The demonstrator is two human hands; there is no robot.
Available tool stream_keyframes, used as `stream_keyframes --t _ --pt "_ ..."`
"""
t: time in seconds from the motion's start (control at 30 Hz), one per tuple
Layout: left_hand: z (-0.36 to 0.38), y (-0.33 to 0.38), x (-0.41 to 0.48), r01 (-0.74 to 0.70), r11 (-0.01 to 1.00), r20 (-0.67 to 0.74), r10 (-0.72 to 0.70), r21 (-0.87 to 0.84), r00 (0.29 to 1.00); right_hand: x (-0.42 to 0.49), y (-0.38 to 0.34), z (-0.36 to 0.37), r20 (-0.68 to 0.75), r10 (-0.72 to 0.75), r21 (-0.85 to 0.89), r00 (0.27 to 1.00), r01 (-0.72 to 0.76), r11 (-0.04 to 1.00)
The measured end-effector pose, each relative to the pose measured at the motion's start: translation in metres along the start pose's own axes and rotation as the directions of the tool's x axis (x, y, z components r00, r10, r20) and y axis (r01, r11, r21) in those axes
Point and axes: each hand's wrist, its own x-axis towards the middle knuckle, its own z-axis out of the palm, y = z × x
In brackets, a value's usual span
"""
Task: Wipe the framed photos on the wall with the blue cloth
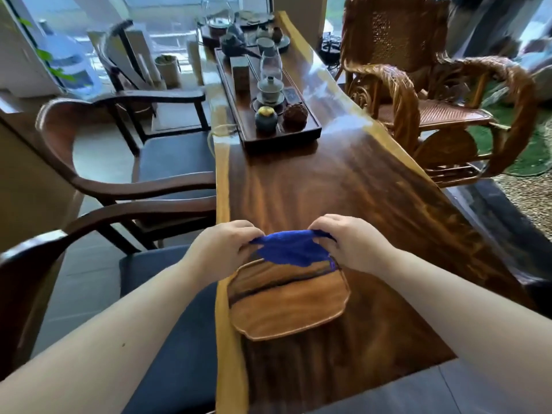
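**Blue cloth held over the wooden surface**

The long wooden surface [343,186] lies bare mid-frame, its yellow left edge beside two chairs [98,174]. Both forearms reach in from the bottom corners. The left hand [222,249] and right hand [349,243] have fingers clamped on the blue cloth [291,248], stretched between them above a small wooden tray [288,303].

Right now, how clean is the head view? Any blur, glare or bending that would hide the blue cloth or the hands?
Head view: blue cloth reads fairly sharp, pinched between left hand and right hand. Window glare streaks the wooden table. Motion blur smears the tea tray and carved chair. Wide-angle bending curves the edges. No framed photos appear.
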Motion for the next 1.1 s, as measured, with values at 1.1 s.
stream_keyframes --t 1.1 --pt "0.139 0.041 -0.105 -0.009 0.837 0.311 -0.194 0.548 0.931 -0.090 0.021 0.106 0.346 -0.115 -0.216 0.931 0.199 0.956"
